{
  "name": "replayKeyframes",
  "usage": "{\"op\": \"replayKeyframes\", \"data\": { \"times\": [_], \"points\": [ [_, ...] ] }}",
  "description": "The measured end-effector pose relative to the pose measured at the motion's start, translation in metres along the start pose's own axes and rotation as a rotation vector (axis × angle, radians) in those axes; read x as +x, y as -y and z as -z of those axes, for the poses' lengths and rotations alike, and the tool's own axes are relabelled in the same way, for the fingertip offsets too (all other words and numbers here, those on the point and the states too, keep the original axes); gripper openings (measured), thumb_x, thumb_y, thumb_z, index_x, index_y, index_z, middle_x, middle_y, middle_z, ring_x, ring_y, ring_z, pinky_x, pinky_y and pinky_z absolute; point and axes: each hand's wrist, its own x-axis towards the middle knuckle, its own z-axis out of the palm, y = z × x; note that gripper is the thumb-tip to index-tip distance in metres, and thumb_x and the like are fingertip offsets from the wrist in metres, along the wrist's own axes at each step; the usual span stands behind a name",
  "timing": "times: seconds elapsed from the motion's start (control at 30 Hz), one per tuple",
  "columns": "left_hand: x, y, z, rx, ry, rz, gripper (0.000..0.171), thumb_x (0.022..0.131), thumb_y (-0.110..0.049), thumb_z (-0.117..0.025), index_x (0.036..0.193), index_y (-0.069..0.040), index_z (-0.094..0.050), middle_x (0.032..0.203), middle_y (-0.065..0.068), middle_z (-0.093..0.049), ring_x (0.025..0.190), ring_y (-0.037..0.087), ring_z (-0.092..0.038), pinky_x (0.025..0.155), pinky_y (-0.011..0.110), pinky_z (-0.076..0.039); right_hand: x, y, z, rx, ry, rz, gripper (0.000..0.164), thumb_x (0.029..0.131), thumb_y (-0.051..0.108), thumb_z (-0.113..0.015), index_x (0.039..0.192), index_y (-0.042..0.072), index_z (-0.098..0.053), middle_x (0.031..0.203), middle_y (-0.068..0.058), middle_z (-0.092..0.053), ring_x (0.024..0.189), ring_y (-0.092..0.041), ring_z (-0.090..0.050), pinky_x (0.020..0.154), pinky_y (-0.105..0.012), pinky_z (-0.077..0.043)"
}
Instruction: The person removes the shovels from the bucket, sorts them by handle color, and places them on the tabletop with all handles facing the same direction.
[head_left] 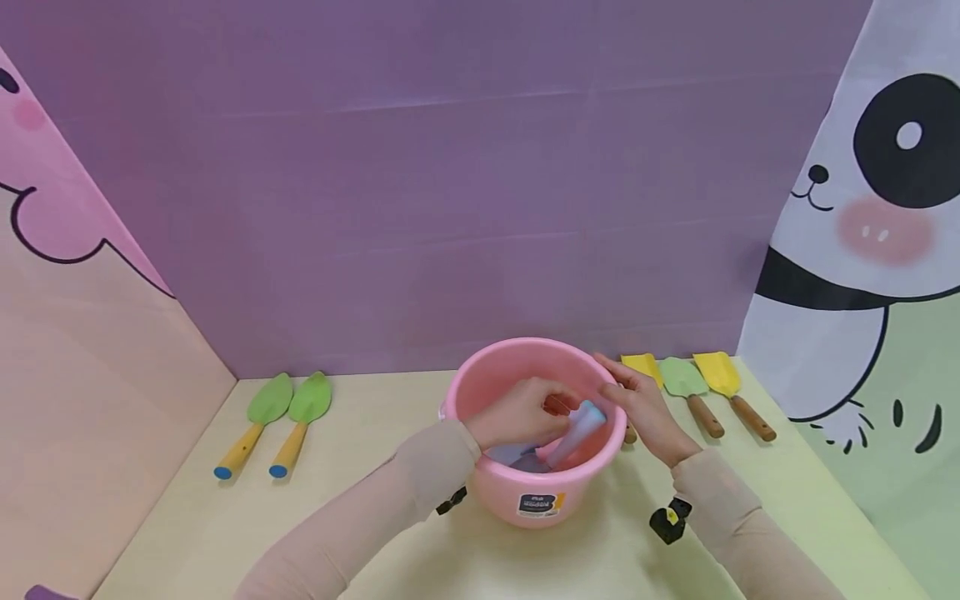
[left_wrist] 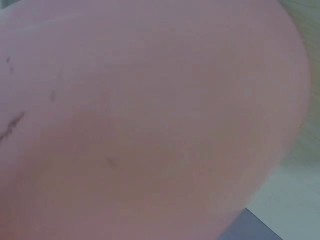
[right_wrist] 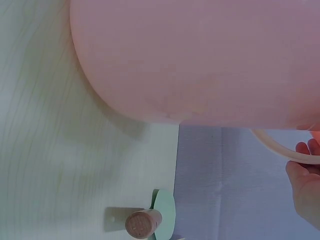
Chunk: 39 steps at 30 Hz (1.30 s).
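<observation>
A pink bucket (head_left: 536, 496) stands on the table with its label facing me. My left hand (head_left: 528, 412) reaches down into it with bent fingers. The fingertips are right at the pale purple handle with a light blue end (head_left: 577, 433) that leans inside; whether they grip it I cannot tell. Bluish-grey pieces (head_left: 510, 452) lie low in the bucket, partly hidden by the left hand. At the right rim, my right hand (head_left: 645, 408) holds the bucket, and the right wrist view has its fingers around the cream bucket handle (right_wrist: 275, 145). Bucket wall fills most of the left wrist view.
Two green trowels (head_left: 307, 400) with yellow, blue-ended handles lie at the left. To the right lie a light green shovel (head_left: 684, 379) and a yellow shovel (head_left: 720, 375), both wooden-handled; another yellow shovel (head_left: 643, 367) is partly hidden. A purple wall (head_left: 450, 208) rises behind the table.
</observation>
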Motion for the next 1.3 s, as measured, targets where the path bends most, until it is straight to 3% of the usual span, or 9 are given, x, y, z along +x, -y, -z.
{"op": "replayKeyframes", "data": {
  "times": [0.23,0.43,0.53,0.73,0.93,1.13,1.3],
  "points": [
    [0.011,0.001,-0.010,-0.082,-0.040,0.100,0.030,0.084,-0.009,-0.061,0.114,-0.012,-0.064,0.111,0.001,-0.065,0.104,0.014,-0.060,0.092,0.024,-0.045,0.001,-0.003,0.000,-0.002,-0.006,0.022,0.052,0.093,0.017,-0.045,0.143,0.012,-0.033,0.146,-0.009,-0.035,0.123,-0.028,-0.043,0.084,-0.015,-0.045],
    [0.017,0.005,-0.020,-0.120,0.016,0.154,0.028,0.085,-0.011,-0.060,0.113,-0.012,-0.064,0.106,-0.003,-0.065,0.101,0.010,-0.060,0.089,0.022,-0.047,-0.001,-0.007,0.002,-0.017,-0.017,0.022,0.052,0.093,0.017,-0.044,0.143,0.012,-0.033,0.146,-0.008,-0.035,0.128,-0.030,-0.038,0.091,-0.023,-0.045],
    [0.019,0.007,-0.023,-0.141,0.051,0.155,0.029,0.085,-0.009,-0.061,0.114,-0.010,-0.063,0.106,-0.002,-0.065,0.101,0.010,-0.061,0.088,0.021,-0.047,-0.001,-0.008,0.003,-0.020,-0.016,0.022,0.052,0.093,0.017,-0.044,0.143,0.013,-0.032,0.147,-0.009,-0.033,0.129,-0.030,-0.037,0.093,-0.026,-0.045],
    [0.021,0.008,-0.026,-0.165,0.112,0.100,0.031,0.086,-0.007,-0.059,0.117,-0.007,-0.061,0.113,0.002,-0.064,0.106,0.012,-0.060,0.088,0.018,-0.046,-0.002,-0.006,0.002,0.007,-0.020,0.023,0.052,0.092,0.016,-0.045,0.143,0.012,-0.033,0.147,-0.009,-0.032,0.130,-0.030,-0.037,0.085,-0.012,-0.043],
    [0.019,0.008,-0.024,-0.171,0.191,0.086,0.036,0.086,-0.007,-0.060,0.121,-0.014,-0.061,0.119,-0.001,-0.061,0.104,0.009,-0.060,0.086,0.017,-0.047,0.000,-0.007,0.000,0.013,-0.010,0.031,0.052,0.093,0.016,-0.044,0.143,0.011,-0.033,0.148,-0.009,-0.031,0.129,-0.031,-0.038,0.084,-0.011,-0.044],
    [0.017,0.010,-0.025,-0.181,0.291,0.084,0.045,0.085,-0.001,-0.059,0.127,-0.018,-0.055,0.122,-0.007,-0.057,0.102,0.001,-0.056,0.084,0.014,-0.045,0.002,-0.007,-0.001,-0.009,-0.026,0.032,0.051,0.092,0.014,-0.044,0.142,0.011,-0.035,0.145,-0.009,-0.036,0.115,-0.015,-0.049,0.082,-0.013,-0.045],
    [0.016,0.012,-0.027,-0.214,0.307,0.096,0.046,0.084,0.005,-0.057,0.124,-0.017,-0.054,0.122,-0.006,-0.055,0.107,0.002,-0.053,0.086,0.014,-0.043,0.003,-0.007,-0.003,-0.008,-0.030,0.036,0.051,0.092,0.015,-0.046,0.141,0.010,-0.036,0.144,-0.009,-0.037,0.113,-0.011,-0.050,0.083,-0.013,-0.044]
  ]
}}
